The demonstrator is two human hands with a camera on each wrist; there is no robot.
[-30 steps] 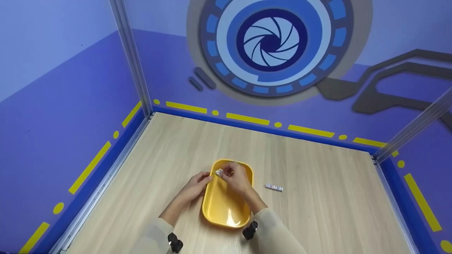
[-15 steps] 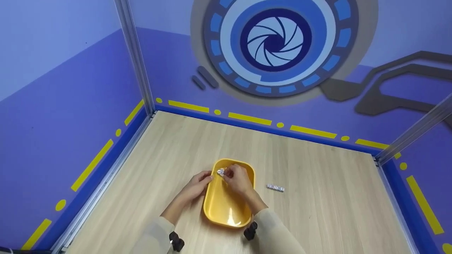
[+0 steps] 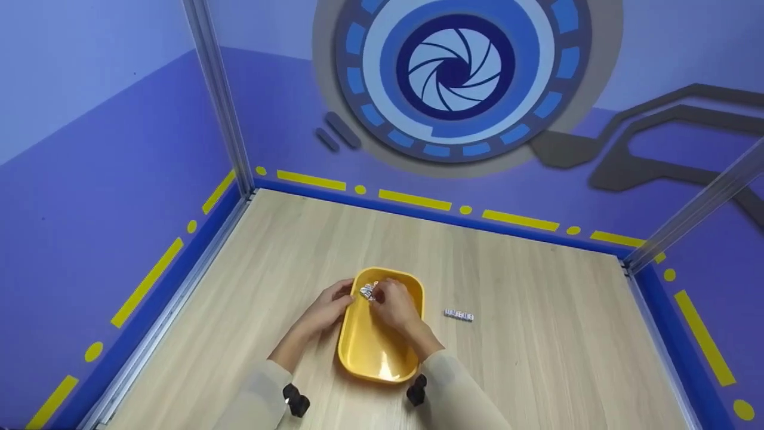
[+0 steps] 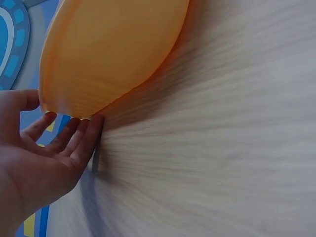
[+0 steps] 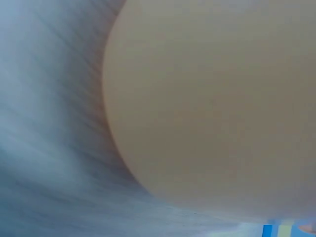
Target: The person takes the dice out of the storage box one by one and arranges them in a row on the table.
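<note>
A yellow plastic tray with rounded corners lies on the table in the head view. My left hand holds its left side, thumb at the rim and fingers against the outer wall, as the left wrist view shows with the same hand. Inside, near the far left corner, sits a small pile of white cubes with dark marks. My right hand reaches into the tray, its bent fingers right at the pile. Those fingertips are hidden, and I cannot tell if they pinch a cube.
To the right of the tray, a short row of white marked cubes lies on the wood-grain table. Blue-purple printed walls enclose the back and sides. The tray's wall fills most of the right wrist view.
My right fingertips have moved from slightly above the pile down against it, and more of the cubes shows beside them. The left hand stays at the tray's side; the camera has shifted slightly.
</note>
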